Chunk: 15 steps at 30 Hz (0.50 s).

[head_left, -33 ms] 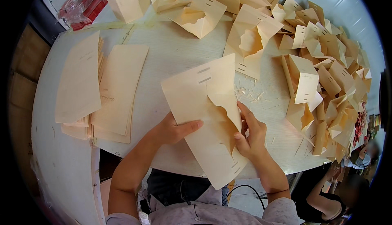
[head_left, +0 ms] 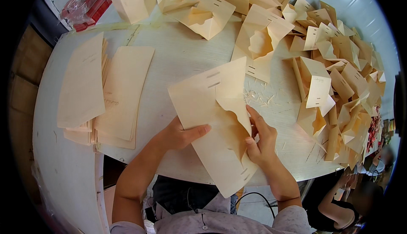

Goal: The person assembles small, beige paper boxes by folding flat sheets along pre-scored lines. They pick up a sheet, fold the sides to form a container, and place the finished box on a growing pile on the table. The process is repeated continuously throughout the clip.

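Two stacks of flat tan sheets (head_left: 106,94) lie at the table's (head_left: 178,51) left, their near ends reaching its front edge. A bare strip of tabletop separates them from the left hand (head_left: 180,134), which lies flat with fingers together, pressing down a large tan card (head_left: 212,128) whose lower corner overhangs the front edge. The right hand (head_left: 259,140) pinches the card's folded flap between thumb and curled fingers. Just beyond, a heap of folded cards (head_left: 330,77) crowds the right edge.

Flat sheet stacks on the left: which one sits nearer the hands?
The right-hand stack, the one angled toward the left hand. The other stack lies farther left, toward the table edge.
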Each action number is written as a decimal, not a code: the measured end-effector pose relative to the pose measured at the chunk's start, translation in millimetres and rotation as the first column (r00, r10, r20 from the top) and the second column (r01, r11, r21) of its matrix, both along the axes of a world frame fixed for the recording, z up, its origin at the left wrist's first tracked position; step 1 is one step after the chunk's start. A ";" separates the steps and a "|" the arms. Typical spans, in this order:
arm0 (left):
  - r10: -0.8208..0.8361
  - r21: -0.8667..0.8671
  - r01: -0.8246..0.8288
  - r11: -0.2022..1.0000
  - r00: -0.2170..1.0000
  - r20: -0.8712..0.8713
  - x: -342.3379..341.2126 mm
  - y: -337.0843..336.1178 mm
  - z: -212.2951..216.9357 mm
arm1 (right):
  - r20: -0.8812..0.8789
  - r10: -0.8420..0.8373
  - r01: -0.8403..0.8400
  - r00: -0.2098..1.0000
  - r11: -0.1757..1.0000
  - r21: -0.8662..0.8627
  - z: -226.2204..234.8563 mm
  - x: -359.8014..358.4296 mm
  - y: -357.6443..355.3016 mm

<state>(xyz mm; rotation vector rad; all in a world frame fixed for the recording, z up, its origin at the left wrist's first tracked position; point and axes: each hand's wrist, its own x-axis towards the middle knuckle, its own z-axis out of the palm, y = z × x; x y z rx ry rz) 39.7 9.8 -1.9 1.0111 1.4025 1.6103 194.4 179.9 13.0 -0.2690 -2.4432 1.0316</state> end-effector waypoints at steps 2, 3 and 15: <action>-0.006 0.003 0.006 1.000 1.000 0.009 -0.6 0.5 0.0 | -0.024 0.010 -0.011 1.000 0.999 -0.042 -2.1 -0.3 0.6; -0.003 -0.011 0.003 1.000 1.000 0.021 -0.2 0.3 2.2 | -0.032 0.015 -0.017 0.999 0.998 -0.055 -2.9 -0.4 0.7; 0.098 0.016 -0.098 0.995 0.995 0.005 -1.2 -0.5 2.8 | 0.033 0.047 -0.049 0.998 0.998 0.046 8.7 -2.5 1.2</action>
